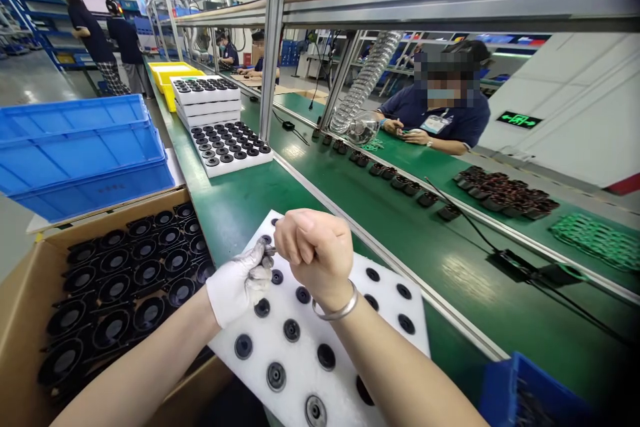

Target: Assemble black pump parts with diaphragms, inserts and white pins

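Two hands meet above the white foam tray [300, 373]: gloved left hand [240, 283] pinches a small dark part [269, 255] at the tray's far end; bare right hand [315, 250], fisted, touches it from the right.

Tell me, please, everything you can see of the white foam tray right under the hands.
The white foam tray is a flat slab of soft-looking white foam lying skewed on the green bench, beside the cardboard box. Rows of round pockets cover it; most hold small dark round parts. Its near corner runs out of the picture. The gloved left hand and the bare right hand, closed in a fist, meet above its far end; whether either touches the foam cannot be told.
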Action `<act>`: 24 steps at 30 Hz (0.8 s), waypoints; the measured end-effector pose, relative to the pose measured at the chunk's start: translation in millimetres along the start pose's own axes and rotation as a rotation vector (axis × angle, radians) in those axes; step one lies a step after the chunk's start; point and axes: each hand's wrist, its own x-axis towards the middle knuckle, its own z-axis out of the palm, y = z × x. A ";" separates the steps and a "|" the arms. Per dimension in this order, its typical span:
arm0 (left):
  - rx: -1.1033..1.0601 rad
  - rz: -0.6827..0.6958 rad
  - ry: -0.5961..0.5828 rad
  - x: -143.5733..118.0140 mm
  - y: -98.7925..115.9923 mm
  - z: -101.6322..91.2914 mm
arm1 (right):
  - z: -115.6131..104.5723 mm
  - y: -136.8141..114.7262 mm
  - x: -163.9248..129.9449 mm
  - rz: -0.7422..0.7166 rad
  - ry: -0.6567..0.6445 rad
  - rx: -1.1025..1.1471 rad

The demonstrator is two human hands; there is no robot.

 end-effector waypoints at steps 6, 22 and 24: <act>0.052 0.012 -0.041 -6.4 -7.2 5.5 | -3.6 -8.0 -6.8 0.005 0.006 0.071; 0.250 0.018 0.096 -3.7 -66.9 43.4 | -81.6 -1.6 -55.2 0.417 0.809 0.501; 0.249 -0.038 0.023 -5.8 -70.4 45.6 | -89.0 -5.1 -60.7 0.384 0.831 0.552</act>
